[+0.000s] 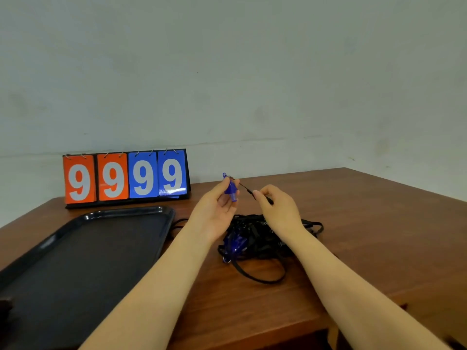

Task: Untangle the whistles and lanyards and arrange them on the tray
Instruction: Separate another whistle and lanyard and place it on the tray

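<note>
My left hand (217,205) holds a blue whistle (231,190) up above the table, pinched between thumb and fingers. A thin black cord runs from the whistle's top to my right hand (276,205), which pinches that lanyard (249,190) a short way along. Below both hands a tangled pile of black lanyards (262,238) lies on the table, with another blue whistle (236,245) at its left side. The black tray (88,248) lies to the left with nothing on it.
A flip scoreboard (126,176) showing 9 9 9 9 stands at the back of the wooden table (366,236), behind the tray. The table's right edge and corner lie at the far right. A pale wall rises behind.
</note>
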